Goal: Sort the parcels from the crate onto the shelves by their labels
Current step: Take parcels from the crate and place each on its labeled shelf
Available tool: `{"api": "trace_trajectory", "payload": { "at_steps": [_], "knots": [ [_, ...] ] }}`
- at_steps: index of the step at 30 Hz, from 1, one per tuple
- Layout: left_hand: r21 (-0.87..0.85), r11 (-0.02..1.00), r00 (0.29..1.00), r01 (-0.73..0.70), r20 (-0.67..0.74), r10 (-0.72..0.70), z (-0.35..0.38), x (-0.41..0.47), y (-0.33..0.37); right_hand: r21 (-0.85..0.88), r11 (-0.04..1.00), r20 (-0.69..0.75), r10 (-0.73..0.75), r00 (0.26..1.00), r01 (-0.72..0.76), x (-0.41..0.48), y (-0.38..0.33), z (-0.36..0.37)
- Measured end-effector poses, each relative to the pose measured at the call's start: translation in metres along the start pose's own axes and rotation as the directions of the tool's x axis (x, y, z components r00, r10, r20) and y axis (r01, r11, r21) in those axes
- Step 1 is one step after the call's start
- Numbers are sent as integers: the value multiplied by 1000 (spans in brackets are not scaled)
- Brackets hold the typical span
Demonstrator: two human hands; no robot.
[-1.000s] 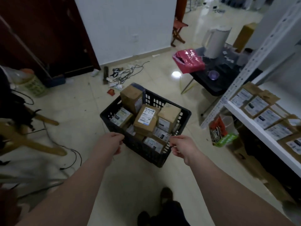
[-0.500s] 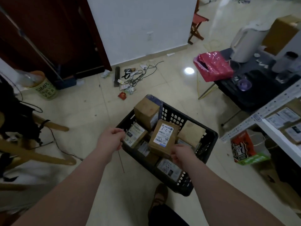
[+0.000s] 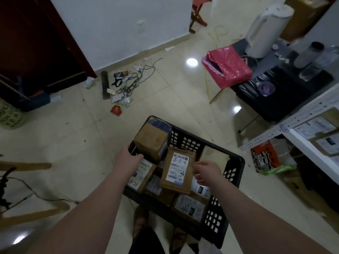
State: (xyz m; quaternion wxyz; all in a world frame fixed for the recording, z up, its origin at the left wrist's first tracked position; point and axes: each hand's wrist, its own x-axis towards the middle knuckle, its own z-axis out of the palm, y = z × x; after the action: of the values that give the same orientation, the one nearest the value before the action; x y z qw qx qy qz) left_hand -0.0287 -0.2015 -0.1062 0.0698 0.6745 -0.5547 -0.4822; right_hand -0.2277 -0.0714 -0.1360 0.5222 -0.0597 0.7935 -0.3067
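— Where is the black crate (image 3: 236, 167) sitting?

— It is standing on the tiled floor (image 3: 73, 143), just in front of the person's feet. The white shelf (image 3: 308, 149) is rising near its right side, and labelled parcels (image 3: 328, 143) are already lying on it.

— What is the left grip (image 3: 128, 158) doing?

— It is reaching to the crate's left rim, near the far left corner, and its fingers are curling over that edge.

— And the right grip (image 3: 207, 171)?

— It is hovering over the middle of the crate. Its thumb and curled fingers are lying right at the right edge of the brown parcel marked 4-2-9 (image 3: 177, 169). I cannot tell whether they are pinching it or only touching it.

— How is that parcel lying?

— It is resting label up, tilted, on top of the other boxes. A taller cardboard box (image 3: 150, 142) is leaning in the far left corner, and another labelled box (image 3: 189, 206) is lying by the near right corner.
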Motion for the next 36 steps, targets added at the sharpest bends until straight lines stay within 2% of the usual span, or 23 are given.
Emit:
{"api": "trace_trajectory", "payload": {
  "at_steps": [3, 9, 12, 15, 19, 22, 25, 30, 34, 36],
  "knots": [
    [208, 977, 998, -52, 50, 43, 12, 33, 1, 15, 1000, -20, 20, 1000, -20, 3, 3, 3],
    [526, 840, 990, -134, 103, 93, 35, 89, 7, 30, 999, -94, 17, 995, -14, 10, 1, 8],
    [589, 784, 979, -196, 160, 125, 46, 111, 5, -29, 999, -139, 20, 990, -25, 19, 3, 18],
    [639, 745, 977, -190, 195, 81, 61, 125, 1, -76, 996, -174, 27, 984, -41, 22, 10, 28],
    [684, 714, 986, -147, 161, 48, 74, 135, -3, 0, 997, -202, 81, 976, -82, 24, 18, 39],
    [698, 689, 980, -194, 165, 109, 73, 130, 2, 58, 994, -207, 107, 973, -97, 20, 21, 46],
    [668, 690, 959, -280, 155, 239, 61, 113, 21, 137, 984, -202, 138, 970, -111, 12, 20, 49],
    [515, 805, 953, -295, 100, 285, 12, 91, 67, 279, 958, -199, 124, 972, -65, -6, -1, 47],
    [157, 932, 945, -327, 83, 318, -41, 76, 102, 380, 923, -206, 28, 978, 53, -23, -24, 39],
    [-131, 951, 940, -280, 164, 300, -64, 66, 120, 464, 879, -208, -16, 978, 113, -32, -39, 32]
  ]
}}
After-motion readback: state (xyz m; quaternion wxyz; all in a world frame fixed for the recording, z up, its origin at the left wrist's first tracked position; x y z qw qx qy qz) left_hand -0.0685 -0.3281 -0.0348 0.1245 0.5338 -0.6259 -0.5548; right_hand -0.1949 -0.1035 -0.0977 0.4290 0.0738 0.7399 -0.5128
